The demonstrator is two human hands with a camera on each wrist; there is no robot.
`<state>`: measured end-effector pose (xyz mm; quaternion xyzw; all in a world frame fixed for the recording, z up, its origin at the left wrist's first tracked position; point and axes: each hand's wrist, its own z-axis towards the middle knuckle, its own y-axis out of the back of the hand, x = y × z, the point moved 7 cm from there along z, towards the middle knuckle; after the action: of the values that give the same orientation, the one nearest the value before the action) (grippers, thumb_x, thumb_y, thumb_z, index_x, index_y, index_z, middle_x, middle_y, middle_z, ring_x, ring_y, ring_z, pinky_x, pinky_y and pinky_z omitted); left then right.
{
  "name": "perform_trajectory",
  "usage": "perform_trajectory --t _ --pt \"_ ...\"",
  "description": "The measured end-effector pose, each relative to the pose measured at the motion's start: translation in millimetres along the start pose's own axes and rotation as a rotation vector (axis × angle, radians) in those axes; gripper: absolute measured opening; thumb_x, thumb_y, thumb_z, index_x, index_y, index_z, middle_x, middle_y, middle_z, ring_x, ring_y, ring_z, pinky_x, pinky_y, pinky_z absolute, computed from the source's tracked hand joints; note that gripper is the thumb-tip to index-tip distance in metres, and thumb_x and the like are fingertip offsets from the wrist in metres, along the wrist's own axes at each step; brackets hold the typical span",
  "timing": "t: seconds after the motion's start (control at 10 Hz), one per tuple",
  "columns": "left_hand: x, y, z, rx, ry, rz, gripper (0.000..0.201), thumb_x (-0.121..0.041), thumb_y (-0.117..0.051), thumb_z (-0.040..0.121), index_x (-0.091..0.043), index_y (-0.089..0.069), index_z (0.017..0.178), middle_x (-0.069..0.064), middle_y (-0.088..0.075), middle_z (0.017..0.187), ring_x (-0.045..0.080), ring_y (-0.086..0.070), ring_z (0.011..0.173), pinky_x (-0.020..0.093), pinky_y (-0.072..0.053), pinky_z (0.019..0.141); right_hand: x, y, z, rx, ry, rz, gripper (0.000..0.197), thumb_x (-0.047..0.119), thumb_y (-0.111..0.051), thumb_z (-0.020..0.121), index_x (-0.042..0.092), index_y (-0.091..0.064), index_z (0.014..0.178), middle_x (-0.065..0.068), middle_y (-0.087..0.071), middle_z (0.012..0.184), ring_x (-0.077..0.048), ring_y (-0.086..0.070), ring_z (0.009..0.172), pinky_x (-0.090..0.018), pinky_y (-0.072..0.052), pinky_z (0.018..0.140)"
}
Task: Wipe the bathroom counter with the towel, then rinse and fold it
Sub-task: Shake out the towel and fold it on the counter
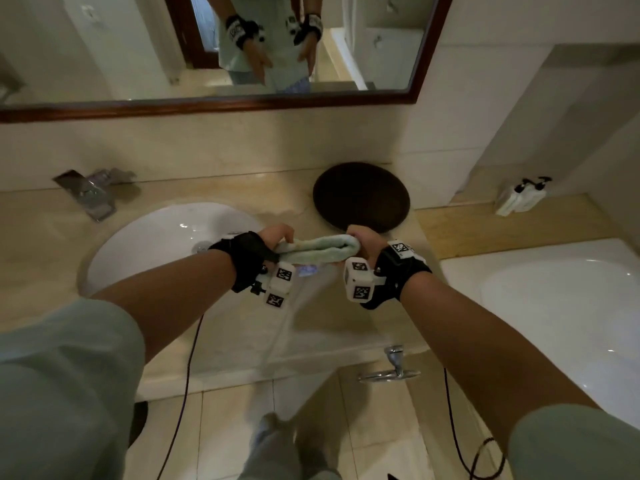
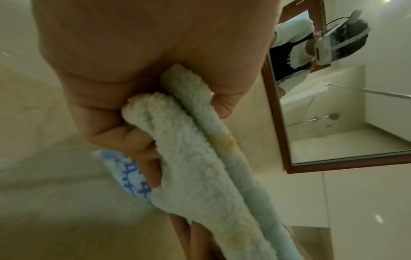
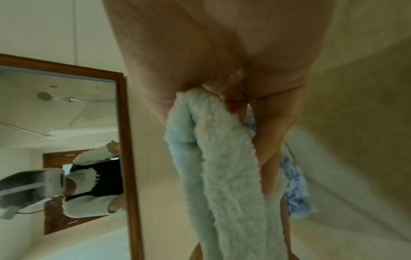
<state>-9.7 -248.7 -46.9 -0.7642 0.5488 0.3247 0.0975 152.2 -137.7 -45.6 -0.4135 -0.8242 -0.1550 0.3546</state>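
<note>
Pale green towel (image 1: pixel 317 249) folded lengthwise, stretched above beige counter (image 1: pixel 332 323) — left hand (image 1: pixel 275 237) clenched round one end, right hand (image 1: pixel 363 239) round other.

- The pale mint-green fluffy terry towel (image 1: pixel 317 249) carries a few faint yellowish marks along one edge in the left wrist view, and a blue-and-white printed patch (image 2: pixel 131 177) on its underside.
- The beige marble-look stone tabletop (image 1: pixel 41 237) has soft cream veining.
- The oval white ceramic sink (image 1: pixel 156 237) is plain and glossy.
- The round dark-brown tray (image 1: pixel 362 199) is one flat colour.
- The mirror's reddish-brown wooden frame (image 1: pixel 207 107) is polished.
- The black wrist straps (image 1: pixel 247 252) hold white blocks with black-and-white square code patterns.
- The long sleeves (image 1: pixel 65 375) are pale grey-green.
- The white pump bottles (image 1: pixel 519 199) have black tops.
- The floor tiles (image 1: pixel 225 427) are cream.
</note>
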Motion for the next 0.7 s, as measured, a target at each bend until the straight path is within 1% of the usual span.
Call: perform_trajectory --t 0.1,0.2,0.3,0.4,0.5,0.6,0.7 --pt "-44 5 -6 -0.062 -0.121 0.022 0.01 -0.019 -0.052 0.081 -0.013 -0.05 0.072 0.008 -0.049 0.075 0.026 -0.048 0.066 0.031 -0.045 0.069 34 16 11 -0.019 0.046 0.028 0.012 0.024 -0.048 0.088 0.014 -0.052 0.08 -0.006 -0.053 0.085 -0.022 -0.055 0.077 -0.044 -0.047 0.096" --pt "-77 15 28 -0.082 -0.195 0.001 0.014 -0.026 -0.059 0.063 -0.017 -0.052 0.071 0.012 -0.052 0.083 0.03 -0.053 0.08 0.048 -0.05 0.086 68 27 7 -0.068 0.077 0.052 0.015 0.02 -0.046 0.091 0.014 -0.051 0.078 -0.006 -0.052 0.081 -0.02 -0.053 0.071 -0.04 -0.052 0.084" --pt "-123 2 40 0.045 -0.155 -0.103 0.014 -0.025 -0.057 0.066 -0.015 -0.051 0.074 0.01 -0.051 0.082 0.03 -0.053 0.085 0.05 -0.049 0.089 112 31 5 -0.052 0.113 0.087 0.014 0.017 -0.047 0.092 0.012 -0.055 0.081 -0.005 -0.061 0.065 -0.019 -0.053 0.068 -0.03 -0.048 0.06" --pt "-157 -12 21 0.186 -0.196 -0.18 0.013 -0.016 -0.05 0.075 -0.011 -0.052 0.086 0.01 -0.047 0.086 0.024 -0.048 0.073 0.033 -0.042 0.067 158 62 36 -0.072 0.306 -0.353 0.017 0.0 -0.063 0.085 -0.007 -0.062 0.101 -0.016 -0.067 0.091 -0.022 -0.058 0.085 -0.032 -0.045 0.077" --pt "-189 -25 47 0.298 -0.193 -0.399 0.016 -0.01 -0.04 0.087 -0.012 -0.049 0.1 0.01 -0.044 0.096 0.025 -0.047 0.08 0.031 -0.043 0.067 182 78 70 -0.106 0.225 0.044 0.036 0.023 -0.053 0.092 0.007 -0.072 0.066 0.009 -0.064 0.05 -0.004 -0.062 0.047 -0.033 -0.046 0.094" --pt "-215 -36 70 0.303 -0.221 -0.498 0.027 -0.006 -0.044 0.087 -0.013 -0.045 0.113 0.011 -0.049 0.107 0.025 -0.053 0.088 0.031 -0.048 0.071 209 85 96 -0.143 0.31 -0.025 0.025 0.018 -0.059 0.089 -0.003 -0.062 0.102 0.005 -0.059 0.085 -0.002 -0.065 0.083 -0.024 -0.046 0.078" --pt "-218 -45 102 0.267 -0.252 -0.487 0.05 -0.01 -0.059 0.072 -0.009 -0.047 0.12 0.014 -0.051 0.129 0.032 -0.056 0.108 0.037 -0.054 0.075 192 96 121 -0.212 0.186 0.126 0.033 0.026 -0.05 0.081 0.01 -0.057 0.109 -0.013 -0.059 0.112 -0.029 -0.062 0.106 -0.038 -0.055 0.079"
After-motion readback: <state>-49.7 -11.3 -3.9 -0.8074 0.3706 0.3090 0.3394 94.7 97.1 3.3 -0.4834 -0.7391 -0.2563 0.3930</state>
